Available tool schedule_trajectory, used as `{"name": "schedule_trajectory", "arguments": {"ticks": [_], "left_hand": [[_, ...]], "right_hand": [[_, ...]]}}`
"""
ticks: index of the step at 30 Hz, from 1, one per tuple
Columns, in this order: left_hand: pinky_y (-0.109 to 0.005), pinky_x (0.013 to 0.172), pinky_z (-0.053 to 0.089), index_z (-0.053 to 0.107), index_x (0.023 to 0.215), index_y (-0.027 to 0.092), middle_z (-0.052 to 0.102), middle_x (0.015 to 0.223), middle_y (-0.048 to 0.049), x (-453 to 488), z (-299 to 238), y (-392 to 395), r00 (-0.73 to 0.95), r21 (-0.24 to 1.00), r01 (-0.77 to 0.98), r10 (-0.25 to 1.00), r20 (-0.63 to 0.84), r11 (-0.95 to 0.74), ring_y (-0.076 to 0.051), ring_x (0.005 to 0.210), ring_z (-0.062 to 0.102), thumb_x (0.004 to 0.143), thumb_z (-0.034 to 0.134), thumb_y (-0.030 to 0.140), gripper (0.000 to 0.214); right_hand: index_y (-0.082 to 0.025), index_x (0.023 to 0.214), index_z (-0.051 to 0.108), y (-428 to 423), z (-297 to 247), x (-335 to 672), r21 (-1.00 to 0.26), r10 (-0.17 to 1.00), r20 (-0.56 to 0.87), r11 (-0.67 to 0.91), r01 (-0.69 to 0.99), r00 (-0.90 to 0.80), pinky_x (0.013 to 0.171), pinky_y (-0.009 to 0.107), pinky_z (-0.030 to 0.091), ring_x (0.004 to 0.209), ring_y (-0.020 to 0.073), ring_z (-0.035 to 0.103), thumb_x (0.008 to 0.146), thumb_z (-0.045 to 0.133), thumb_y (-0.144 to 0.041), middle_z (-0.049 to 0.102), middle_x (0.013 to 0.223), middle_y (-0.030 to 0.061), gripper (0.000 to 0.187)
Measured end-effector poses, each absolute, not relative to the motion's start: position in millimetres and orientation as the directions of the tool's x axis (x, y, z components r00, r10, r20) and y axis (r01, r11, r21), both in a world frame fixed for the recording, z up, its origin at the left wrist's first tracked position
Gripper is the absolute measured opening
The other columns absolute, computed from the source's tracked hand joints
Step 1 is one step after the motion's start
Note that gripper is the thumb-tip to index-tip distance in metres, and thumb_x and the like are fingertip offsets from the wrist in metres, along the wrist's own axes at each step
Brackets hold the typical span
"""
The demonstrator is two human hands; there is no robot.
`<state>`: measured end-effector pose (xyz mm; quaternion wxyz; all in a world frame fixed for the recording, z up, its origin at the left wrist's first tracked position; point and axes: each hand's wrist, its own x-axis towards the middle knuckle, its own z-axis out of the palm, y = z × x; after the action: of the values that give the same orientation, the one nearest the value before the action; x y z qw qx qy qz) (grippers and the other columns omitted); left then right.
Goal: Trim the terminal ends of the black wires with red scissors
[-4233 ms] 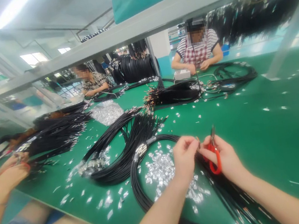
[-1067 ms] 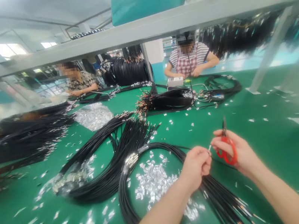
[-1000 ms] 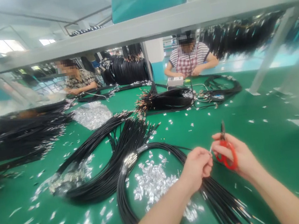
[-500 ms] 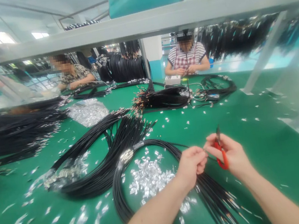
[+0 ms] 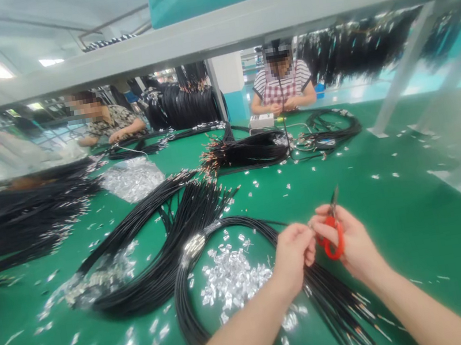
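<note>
Black cable bundle [image 5: 182, 314] lies looped on the green table [image 5: 419, 236], its strands running under both wrists. The left hand [image 5: 291, 253] is pinched closed on what looks like one wire end [image 5: 311, 226]. The right hand [image 5: 358, 245] grasps red-handled snips [image 5: 332, 237], blades up, close against the left fingertips. It would be best to keep the pinch just behind the tip and the blades square to it, clear of skin. Silver scraps [image 5: 229, 277] lie inside the loop.

bare green table [image 5: 419, 236] lies open to the right of the right hand [image 5: 349, 241], while looped black cables [image 5: 174, 257] and silver scraps [image 5: 229, 277] crowd the left.
</note>
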<state>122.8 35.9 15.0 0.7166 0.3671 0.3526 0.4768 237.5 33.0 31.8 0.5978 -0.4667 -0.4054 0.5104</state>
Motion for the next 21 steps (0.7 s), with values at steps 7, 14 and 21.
{"name": "schedule_trajectory", "arguments": {"ticks": [7,14,21], "left_hand": [[-0.019,0.039,0.013,0.046,0.065,0.015,0.041,0.047,0.0063,119.1,18.6,36.3,0.381,0.818,-0.439,0.902,-0.205,0.372,-0.002,0.037,0.031,0.064,0.067,0.039,0.032],[-0.019,0.038,0.013,0.048,0.070,0.015,0.042,0.048,0.0070,120.2,18.4,37.3,0.352,0.869,-0.359,0.912,-0.212,0.340,-0.002,0.035,0.029,0.064,0.067,0.035,0.028],[-0.019,0.039,0.019,0.054,0.068,0.016,0.042,0.048,0.0068,119.7,12.7,34.9,0.129,0.974,-0.190,0.987,-0.100,0.124,-0.004,0.040,0.032,0.064,0.068,0.038,0.026]], "right_hand": [[-0.022,0.085,0.049,30.4,34.6,232.0,-0.968,0.989,0.032,0.067,-0.242,0.146,0.053,0.024,0.044,0.055,0.0097,0.052,0.061,0.073,-0.030,0.055,0.067,-0.0038,0.035],[-0.022,0.085,0.047,32.7,30.8,227.7,-0.931,0.989,-0.021,0.035,-0.364,0.149,0.047,0.021,0.036,0.050,0.0072,0.046,0.060,0.072,-0.026,0.052,0.065,-0.0063,0.035],[-0.023,0.085,0.048,31.9,33.4,223.7,-0.936,0.981,0.000,0.068,-0.346,0.192,0.050,0.022,0.036,0.054,0.0087,0.046,0.060,0.072,-0.031,0.053,0.067,-0.0051,0.036]]}}
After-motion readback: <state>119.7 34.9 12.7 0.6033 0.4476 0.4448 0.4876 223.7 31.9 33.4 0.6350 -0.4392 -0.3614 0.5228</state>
